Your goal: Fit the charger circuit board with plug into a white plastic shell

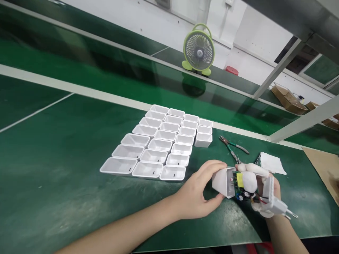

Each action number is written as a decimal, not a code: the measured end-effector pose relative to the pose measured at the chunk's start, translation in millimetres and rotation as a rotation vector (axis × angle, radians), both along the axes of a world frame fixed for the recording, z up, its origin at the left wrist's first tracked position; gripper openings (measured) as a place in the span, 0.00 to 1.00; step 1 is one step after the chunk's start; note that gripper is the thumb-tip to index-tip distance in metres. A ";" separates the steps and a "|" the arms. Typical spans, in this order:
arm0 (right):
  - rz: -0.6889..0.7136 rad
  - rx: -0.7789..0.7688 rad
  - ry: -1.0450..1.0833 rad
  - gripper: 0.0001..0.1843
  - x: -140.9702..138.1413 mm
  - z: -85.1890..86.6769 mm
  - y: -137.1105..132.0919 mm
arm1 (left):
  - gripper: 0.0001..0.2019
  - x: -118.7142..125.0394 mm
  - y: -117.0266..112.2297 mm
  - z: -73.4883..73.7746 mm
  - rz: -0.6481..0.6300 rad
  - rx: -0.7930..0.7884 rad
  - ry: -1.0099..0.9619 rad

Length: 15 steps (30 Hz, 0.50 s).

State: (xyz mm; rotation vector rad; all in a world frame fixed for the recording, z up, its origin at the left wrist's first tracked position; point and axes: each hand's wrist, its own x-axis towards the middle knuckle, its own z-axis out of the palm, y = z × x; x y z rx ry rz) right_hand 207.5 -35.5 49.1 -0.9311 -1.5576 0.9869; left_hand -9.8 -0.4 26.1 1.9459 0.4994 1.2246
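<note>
My left hand is closed around a white plastic charger shell, thumb below and fingers on top. My right hand, with white finger cots, grips a small circuit board with a yellow transformer, its end inside the shell's open mouth. A white plug cap with two metal pins hangs from the board by wires and rests against my right hand. Both hands hover just above the green table, near its front edge.
Several empty white shells stand in rows on the table, left of my hands. Green-handled pliers and a white cloth lie behind my right hand. A brown cardboard sheet lies at the right. A green fan stands on the far belt.
</note>
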 end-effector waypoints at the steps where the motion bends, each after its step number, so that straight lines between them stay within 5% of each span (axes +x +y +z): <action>1: 0.006 0.007 0.051 0.29 -2.4 1.3 -0.9 | 0.29 -0.2 0.4 0.3 -0.006 0.001 -0.001; 15: -0.070 -0.002 -0.021 0.31 -7.4 10.6 -10.2 | 0.29 -1.6 -1.4 -2.3 -0.026 0.034 0.018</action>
